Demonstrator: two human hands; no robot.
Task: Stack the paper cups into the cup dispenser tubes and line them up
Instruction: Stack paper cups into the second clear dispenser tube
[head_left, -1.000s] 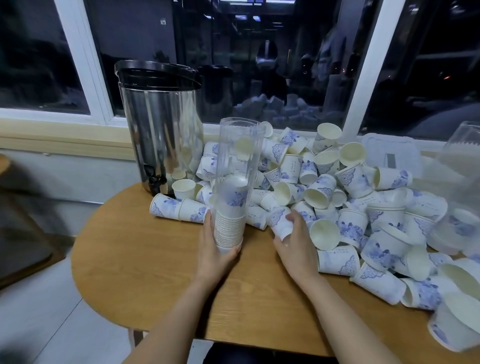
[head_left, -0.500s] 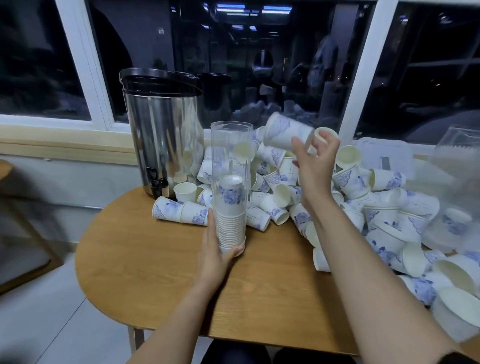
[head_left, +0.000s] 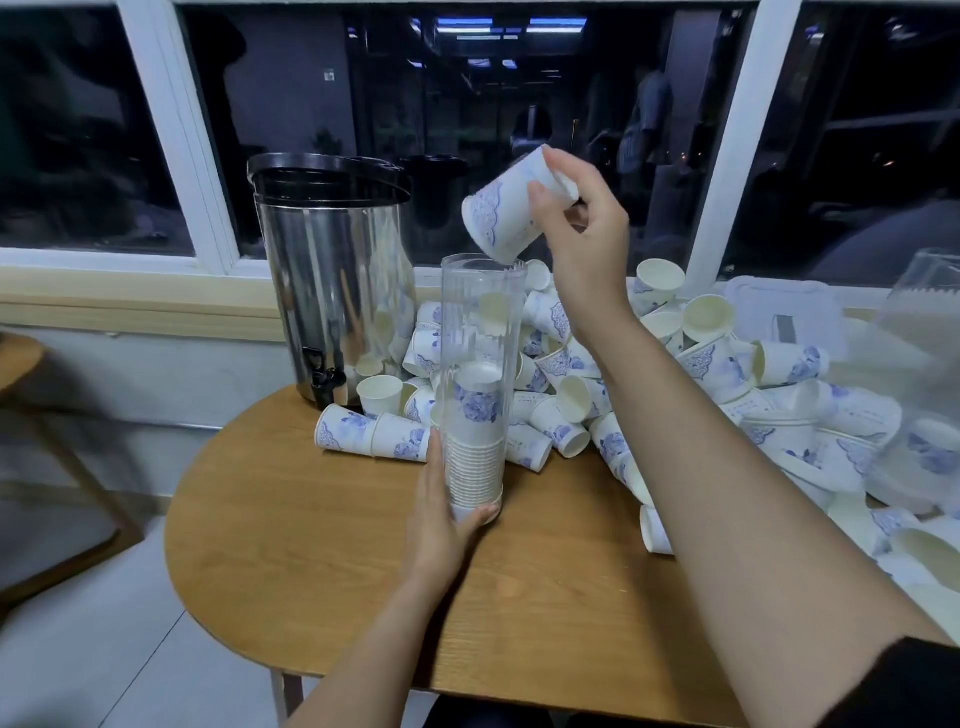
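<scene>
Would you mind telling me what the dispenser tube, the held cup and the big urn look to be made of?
Dispenser tube: clear, glossy plastic, probably; the stacked cups show through its ribbed wall. Held cup: matte white paper with blue print, seemingly. Urn: polished metal, likely stainless steel, mirroring loose cups; its lid looks black plastic.

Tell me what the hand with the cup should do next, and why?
Probably lower the paper cup straight into the clear tube. The right hand holds it tilted above the open top, the left hand grips the tube's base, and the stack inside leaves room.
</scene>
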